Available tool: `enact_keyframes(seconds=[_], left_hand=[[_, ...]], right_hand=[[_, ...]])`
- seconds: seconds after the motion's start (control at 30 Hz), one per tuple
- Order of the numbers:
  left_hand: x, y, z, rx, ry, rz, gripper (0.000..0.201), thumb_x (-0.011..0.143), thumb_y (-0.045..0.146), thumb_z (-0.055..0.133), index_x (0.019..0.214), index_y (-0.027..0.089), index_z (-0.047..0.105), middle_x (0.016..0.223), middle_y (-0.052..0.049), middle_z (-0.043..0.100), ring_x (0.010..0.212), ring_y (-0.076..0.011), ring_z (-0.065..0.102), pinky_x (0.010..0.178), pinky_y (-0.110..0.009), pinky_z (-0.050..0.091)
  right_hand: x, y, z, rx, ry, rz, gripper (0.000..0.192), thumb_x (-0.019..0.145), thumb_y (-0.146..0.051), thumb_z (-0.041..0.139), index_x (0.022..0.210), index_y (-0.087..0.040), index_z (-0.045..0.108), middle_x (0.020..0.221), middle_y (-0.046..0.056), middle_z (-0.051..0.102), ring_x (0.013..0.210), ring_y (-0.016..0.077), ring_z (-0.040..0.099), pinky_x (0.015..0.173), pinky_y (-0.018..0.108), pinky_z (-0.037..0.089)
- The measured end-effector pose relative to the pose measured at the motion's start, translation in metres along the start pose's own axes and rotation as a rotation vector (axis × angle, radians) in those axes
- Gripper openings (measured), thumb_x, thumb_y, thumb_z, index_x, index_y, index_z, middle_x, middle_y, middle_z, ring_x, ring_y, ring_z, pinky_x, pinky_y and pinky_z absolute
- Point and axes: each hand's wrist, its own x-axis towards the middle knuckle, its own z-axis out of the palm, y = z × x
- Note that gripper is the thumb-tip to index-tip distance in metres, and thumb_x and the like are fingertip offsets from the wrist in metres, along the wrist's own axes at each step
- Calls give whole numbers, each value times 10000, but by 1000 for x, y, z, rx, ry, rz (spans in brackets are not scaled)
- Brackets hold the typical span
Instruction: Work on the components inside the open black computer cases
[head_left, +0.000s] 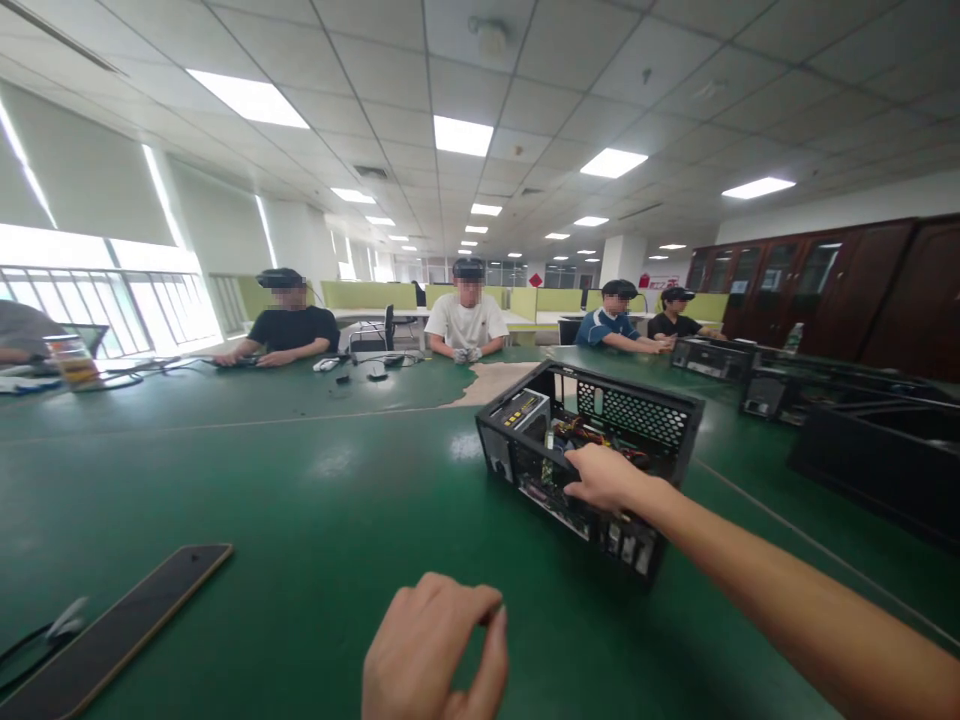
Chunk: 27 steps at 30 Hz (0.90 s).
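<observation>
Two hands, head view: left hand point(427, 650) and right hand point(604, 475), both bare.
Left fingers: thumb and index tips meeting in a ring; others curled, partly hidden; anything pinched between cannot be told.
Right fingers: index and thumb apart at the near upper rail of the computer case point(496, 450); rest hidden, firmness of hold cannot be told.
Computer case: one, black, box-shaped, open-sided, right of centre at the table; interior partly covered by the right hand, lower edge blurred.
Case fittings: one perforated panel point(637, 418), one grey power supply point(531, 412), tangled wires.
Table point(262, 490): green, smooth, glossy.
Board point(124, 630): one, flat, dark, pale-edged, cut off lower left.
Further cases point(874, 455): several, black, right side; overlapping, exact count unclear.
Co-workers: four seated opposite, a fifth cut off at left.
</observation>
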Motion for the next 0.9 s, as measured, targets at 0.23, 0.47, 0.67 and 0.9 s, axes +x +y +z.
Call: enact_keyframes(seconds=[0.23, 0.47, 0.67, 0.9], left_hand=[[23, -37, -12, 124, -57, -81, 174, 827, 298, 556, 977, 219, 594, 894, -30, 647, 836, -185, 586, 722, -323, 448], [29, -81, -22, 293, -177, -266, 462, 853, 469, 458, 1232, 203, 458, 1238, -97, 530, 1151, -280, 461, 949, -460, 390], [51, -108, -49, 240, -241, -315, 669, 825, 584, 412, 1342, 164, 349, 1355, -119, 438, 1248, -288, 397, 1051, -441, 313], [43, -129, -60, 126, -465, -537, 860, 803, 631, 398, 1452, 149, 108, 1471, -128, 306, 1301, -313, 357, 1070, -439, 296]], right_hand=[[-54, -52, 13, -85, 83, -164, 200, 809, -276, 488, 953, -176, 584, 875, 112, 667, 799, 274, 639, 652, 343, 463], [-100, -71, 10, -39, 19, -302, 175, 826, -229, 435, 952, -185, 549, 852, 86, 677, 747, 245, 642, 613, 314, 431], [-128, -94, 9, -40, -22, -459, 159, 776, -222, 487, 919, -194, 550, 840, 41, 686, 695, 216, 645, 539, 281, 402], [-137, -111, 16, -71, -1, -499, 140, 737, -209, 525, 870, -184, 560, 778, 41, 681, 653, 212, 647, 466, 270, 352]])
